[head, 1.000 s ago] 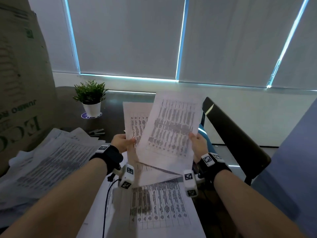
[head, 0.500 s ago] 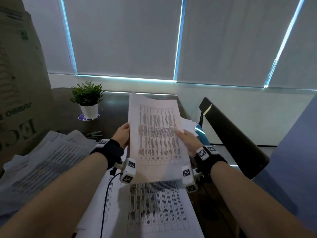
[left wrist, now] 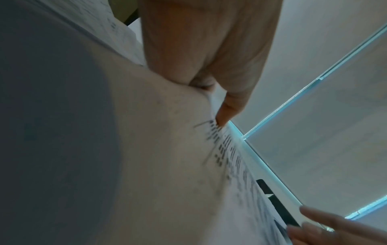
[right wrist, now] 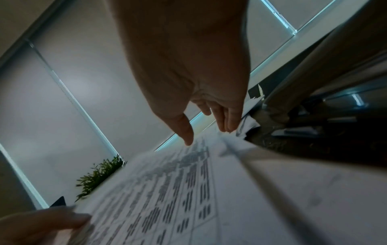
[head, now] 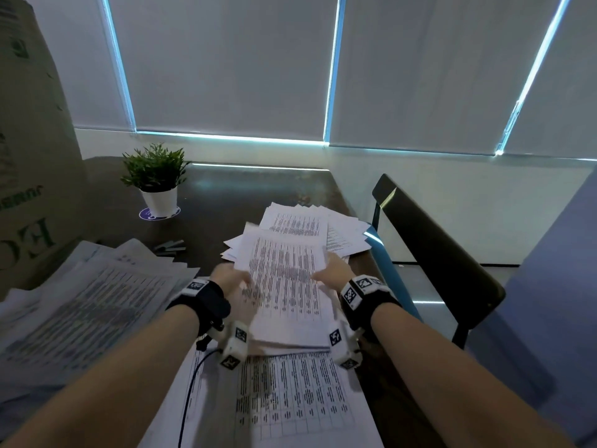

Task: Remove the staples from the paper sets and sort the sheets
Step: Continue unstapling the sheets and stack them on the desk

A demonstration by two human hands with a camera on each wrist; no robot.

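Head view, held sheets: a thin set of white printed table sheets (head: 284, 286) is held low over the tabletop's (head: 226, 195) right part, its far end over a fanned pile of white printed sheets (head: 339, 231) by the right edge
Head view, left hand: the left hand (head: 231, 279) grips the set's left edge, blurred
Head view, right hand: the right hand (head: 334, 273) lies at the set's right edge
Head view, other paper: a long printed sheet (head: 290, 399) lies at the near edge under the wrists; a loose heap of printed paper sets (head: 80, 302) covers the left part
Head view, surroundings: a small green plant in a white pot (head: 155, 179) stands toward the far left corner, with small grey metal pieces (head: 169, 246) nearer; a brown cardboard box (head: 29, 156) on the left, a black chair (head: 436, 253) past the right edge
Left wrist view: thumb and fingers (left wrist: 228, 109) pinch the paper's edge, sheet between them
Right wrist view: fingers (right wrist: 226, 119) nearly straight, thumb apart, tips at the printed page; whether they clasp it cannot be told
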